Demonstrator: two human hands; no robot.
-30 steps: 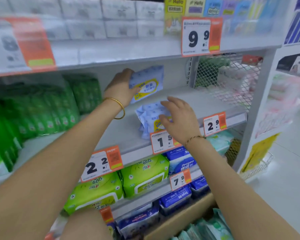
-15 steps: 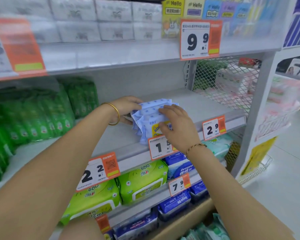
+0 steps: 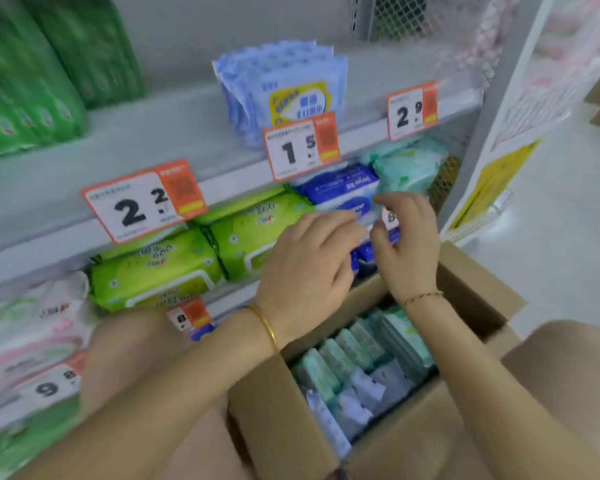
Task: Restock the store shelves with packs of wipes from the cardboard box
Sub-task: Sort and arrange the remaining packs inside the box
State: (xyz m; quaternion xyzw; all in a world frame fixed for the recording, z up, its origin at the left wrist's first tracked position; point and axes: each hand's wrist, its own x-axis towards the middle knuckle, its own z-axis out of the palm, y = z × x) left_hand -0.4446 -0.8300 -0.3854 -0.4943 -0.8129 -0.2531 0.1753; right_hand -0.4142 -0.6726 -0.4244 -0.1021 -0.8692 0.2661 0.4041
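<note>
Several light blue wipes packs [image 3: 284,88] stand upright together on the grey shelf [image 3: 174,133], behind the 1.5 price tag. An open cardboard box [image 3: 291,424] sits below, filled with mint green and pale blue packs [image 3: 357,368]. My left hand [image 3: 309,268] hovers above the box's far edge, fingers spread, holding nothing. My right hand [image 3: 407,244] is beside it, fingers apart and empty. Both hands are in front of the lower shelf's dark blue packs [image 3: 343,188].
Lime green packs [image 3: 194,258] fill the lower shelf to the left, dark green packs [image 3: 49,64] the upper shelf's left. Teal packs [image 3: 409,161] lie at the right. A wire mesh divider [image 3: 413,15] and a shelf post [image 3: 492,98] bound the right side. White floor lies beyond.
Both hands have let go of the light blue packs on the shelf and dropped down toward the box. The view has tilted downward, bringing the box into sight.
</note>
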